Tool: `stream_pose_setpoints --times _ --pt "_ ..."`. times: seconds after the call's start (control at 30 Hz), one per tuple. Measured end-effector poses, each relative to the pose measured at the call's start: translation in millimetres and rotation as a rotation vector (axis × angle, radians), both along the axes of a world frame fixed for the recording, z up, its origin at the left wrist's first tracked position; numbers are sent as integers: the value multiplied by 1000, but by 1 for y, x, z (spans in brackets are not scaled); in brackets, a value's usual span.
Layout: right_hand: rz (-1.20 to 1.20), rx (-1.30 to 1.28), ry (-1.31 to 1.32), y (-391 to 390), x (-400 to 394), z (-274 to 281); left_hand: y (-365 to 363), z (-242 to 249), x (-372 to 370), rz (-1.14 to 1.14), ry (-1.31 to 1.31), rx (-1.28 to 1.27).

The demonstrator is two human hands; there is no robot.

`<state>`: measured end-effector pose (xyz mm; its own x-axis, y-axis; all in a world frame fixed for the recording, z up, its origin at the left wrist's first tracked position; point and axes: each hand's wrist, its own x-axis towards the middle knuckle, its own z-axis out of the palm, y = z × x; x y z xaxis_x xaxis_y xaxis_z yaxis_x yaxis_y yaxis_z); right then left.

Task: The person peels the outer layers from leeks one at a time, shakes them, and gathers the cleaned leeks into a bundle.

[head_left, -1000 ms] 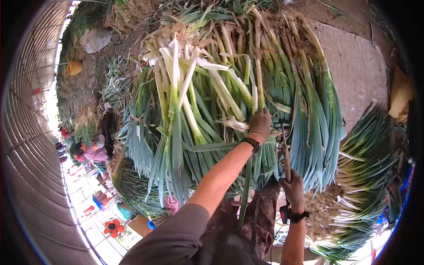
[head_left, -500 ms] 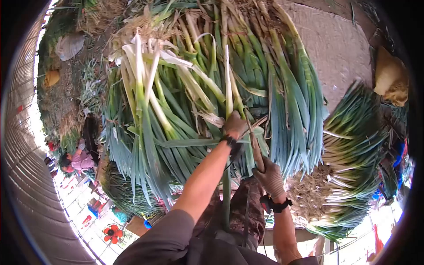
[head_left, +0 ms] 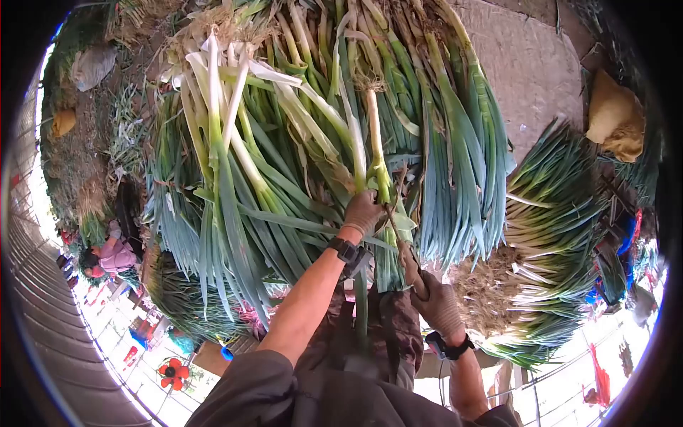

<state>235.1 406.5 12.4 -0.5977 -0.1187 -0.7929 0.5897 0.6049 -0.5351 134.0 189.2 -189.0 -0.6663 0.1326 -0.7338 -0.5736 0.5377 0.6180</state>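
Note:
My left hand (head_left: pixel 363 212), in a thin glove, is closed round a leek (head_left: pixel 358 151) with its bare white stem pointing away from me. Its green leaf (head_left: pixel 361 306) hangs below the hand toward my legs. Just right of it lies another leek (head_left: pixel 374 129), roots still on, its lower stem passing right beside my fingers. My right hand (head_left: pixel 437 304), also gloved, grips the lower end of a narrow brown knife-like tool (head_left: pixel 410 265). The tool's thin upper part lies across the leaves, close to the rooted leek.
A big heap of leeks (head_left: pixel 466 156) spreads before me, with several peeled white ones (head_left: pixel 213 92) on the left. More bundled green onions (head_left: pixel 562 235) lie right, beside a pile of root trimmings (head_left: pixel 491 292). Cardboard (head_left: pixel 523 71) lies behind; a person (head_left: pixel 114 255) is far left.
The view has shifted slightly. The white stem in my left hand now leans left, and the rooted leek beside it has come into plain sight. My right hand has drawn the tool a little toward me.

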Motion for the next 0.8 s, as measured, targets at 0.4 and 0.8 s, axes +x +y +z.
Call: stream_pose_setpoints --times 0.4,0.8 --pt "71 102 157 -21 -36 -62 -13 -5 -6 41 -129 122" --pt "100 101 307 -37 -90 -111 -29 -4 -8 330 -279 545"
